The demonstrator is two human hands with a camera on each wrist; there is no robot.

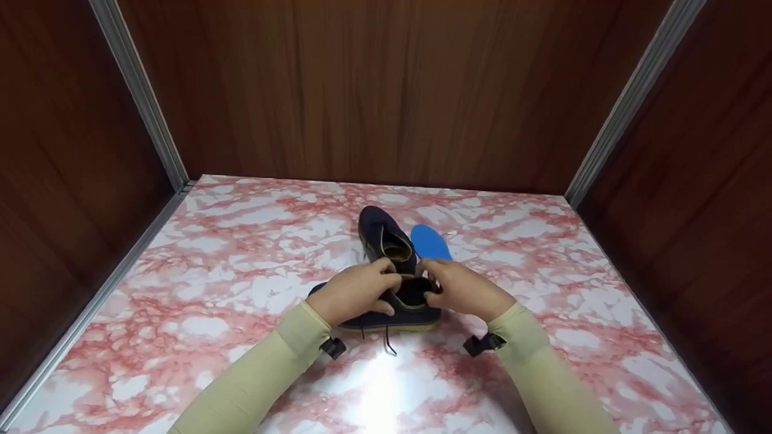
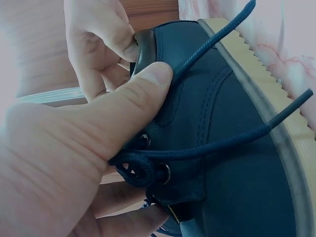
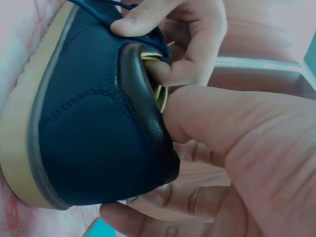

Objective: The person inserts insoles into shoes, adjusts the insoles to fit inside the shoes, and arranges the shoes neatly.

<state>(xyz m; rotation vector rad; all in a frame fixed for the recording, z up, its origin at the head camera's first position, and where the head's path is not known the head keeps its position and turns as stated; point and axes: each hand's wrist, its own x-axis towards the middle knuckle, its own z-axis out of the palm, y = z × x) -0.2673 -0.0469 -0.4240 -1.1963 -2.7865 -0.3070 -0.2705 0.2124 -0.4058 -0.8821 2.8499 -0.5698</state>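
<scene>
A navy lace-up shoe with a cream sole lies sideways before me, toe to the left. My left hand grips its upper beside the eyelets; in the left wrist view the thumb presses the near side of the shoe, by the loose lace. At the heel end, my right hand holds the padded collar. Its thumb dips into the opening while its other fingers lie behind the heel. The shoe's inside is mostly hidden by my hands.
A second navy shoe lies just beyond, toe pointing away. Right of it a blue insole lies on the red-and-white marbled table. Brown wood-look panels enclose the back and both sides.
</scene>
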